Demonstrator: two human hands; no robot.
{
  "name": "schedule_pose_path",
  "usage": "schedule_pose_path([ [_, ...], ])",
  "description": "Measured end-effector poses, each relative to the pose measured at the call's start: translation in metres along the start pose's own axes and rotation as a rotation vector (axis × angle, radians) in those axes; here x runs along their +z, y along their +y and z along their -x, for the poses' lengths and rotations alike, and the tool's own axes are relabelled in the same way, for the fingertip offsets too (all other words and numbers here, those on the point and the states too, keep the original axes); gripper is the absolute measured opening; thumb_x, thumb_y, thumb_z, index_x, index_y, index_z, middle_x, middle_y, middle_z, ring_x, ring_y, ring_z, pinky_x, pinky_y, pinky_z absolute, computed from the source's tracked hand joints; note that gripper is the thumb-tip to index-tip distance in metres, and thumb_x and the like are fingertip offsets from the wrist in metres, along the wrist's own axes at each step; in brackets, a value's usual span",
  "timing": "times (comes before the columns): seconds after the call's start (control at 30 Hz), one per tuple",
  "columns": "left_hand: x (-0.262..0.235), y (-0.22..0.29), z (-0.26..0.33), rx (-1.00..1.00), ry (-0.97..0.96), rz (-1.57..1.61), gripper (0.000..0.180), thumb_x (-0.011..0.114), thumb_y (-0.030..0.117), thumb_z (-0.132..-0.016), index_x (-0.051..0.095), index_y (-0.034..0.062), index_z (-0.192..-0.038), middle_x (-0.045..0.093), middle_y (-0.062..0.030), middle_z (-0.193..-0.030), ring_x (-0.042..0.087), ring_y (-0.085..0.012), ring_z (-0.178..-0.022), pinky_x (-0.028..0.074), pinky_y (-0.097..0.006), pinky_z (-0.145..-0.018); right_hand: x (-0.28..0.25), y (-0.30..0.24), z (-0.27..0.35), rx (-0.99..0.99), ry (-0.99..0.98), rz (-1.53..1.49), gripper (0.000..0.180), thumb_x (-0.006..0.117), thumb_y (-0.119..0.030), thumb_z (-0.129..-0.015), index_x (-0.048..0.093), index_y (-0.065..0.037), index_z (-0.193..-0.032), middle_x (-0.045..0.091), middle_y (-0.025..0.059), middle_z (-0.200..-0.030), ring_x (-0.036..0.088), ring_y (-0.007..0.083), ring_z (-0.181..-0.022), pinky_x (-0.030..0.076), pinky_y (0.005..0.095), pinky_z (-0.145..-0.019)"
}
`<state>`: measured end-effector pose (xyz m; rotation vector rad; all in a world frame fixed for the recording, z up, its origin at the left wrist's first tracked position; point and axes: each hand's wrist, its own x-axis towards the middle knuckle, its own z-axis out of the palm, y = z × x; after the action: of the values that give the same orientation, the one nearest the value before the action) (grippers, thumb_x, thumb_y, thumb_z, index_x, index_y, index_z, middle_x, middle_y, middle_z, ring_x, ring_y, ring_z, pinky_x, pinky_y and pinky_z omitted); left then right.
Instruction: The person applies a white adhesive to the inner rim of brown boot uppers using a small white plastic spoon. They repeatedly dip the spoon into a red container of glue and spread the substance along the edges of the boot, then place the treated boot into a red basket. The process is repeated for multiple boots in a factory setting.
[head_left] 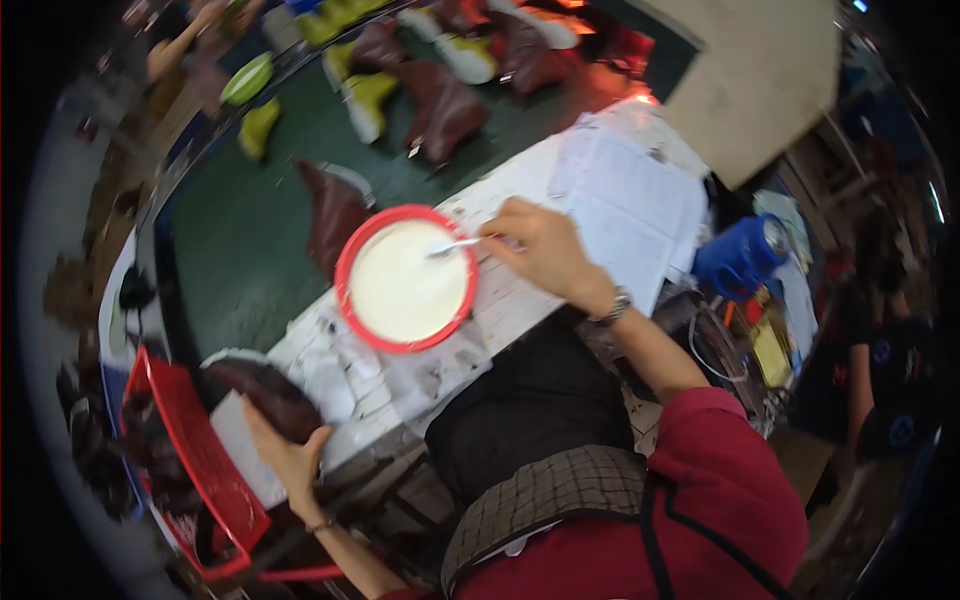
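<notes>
My right hand (545, 250) pinches a small brush (455, 246), its white end reaching over a red-rimmed bowl (343, 285) of white, creamy liquid (405, 285). Left of the bowl, my left hand (285, 450) has its thumb and fingers around the near end of a dark brown leather shoe upper (270, 395) at the table's left end. Another brown shoe upper (332, 215) with a pale edge lies on the green belt (240, 245), just beyond the bowl.
Several brown boot uppers (440, 110) and yellow-green pieces (368, 100) lie farther up the belt. Paper sheets (625, 205) and a blue jug (738, 258) are on the right. A red crate (195, 455) holding dark pieces stands at the left. Other people are nearby.
</notes>
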<state>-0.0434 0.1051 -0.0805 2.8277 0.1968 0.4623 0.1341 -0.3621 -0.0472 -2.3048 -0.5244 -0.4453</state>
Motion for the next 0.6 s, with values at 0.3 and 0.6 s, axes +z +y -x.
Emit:
schedule_pose_path([
  [0.3,-0.011,0.01,0.007,-0.36,0.194,0.187,0.098,0.07,-0.005,-0.072,0.03,0.005,-0.161,0.045,-0.0249,-0.154,0.046,-0.0438,-0.14,0.037,-0.046,-0.118,0.005,-0.012,-0.011,-0.137,-0.081,0.17,0.01,0.076,-0.019,-0.086,0.077,-0.011,-0.09,0.066,0.0045,-0.086,0.067,0.0253,-0.078,0.053,0.0391,-0.067],
  [0.6,-0.027,0.103,-0.022,0.083,0.291,0.412,0.096,0.073,-0.009,-0.068,0.035,-0.0002,-0.156,0.047,-0.0225,-0.15,0.047,-0.0402,-0.14,0.035,-0.044,-0.118,0.002,-0.008,0.007,0.082,-0.078,0.012,0.011,0.078,-0.014,-0.09,0.077,-0.006,-0.098,0.066,0.005,-0.087,0.067,0.0203,-0.072,0.052,0.0313,-0.063],
])
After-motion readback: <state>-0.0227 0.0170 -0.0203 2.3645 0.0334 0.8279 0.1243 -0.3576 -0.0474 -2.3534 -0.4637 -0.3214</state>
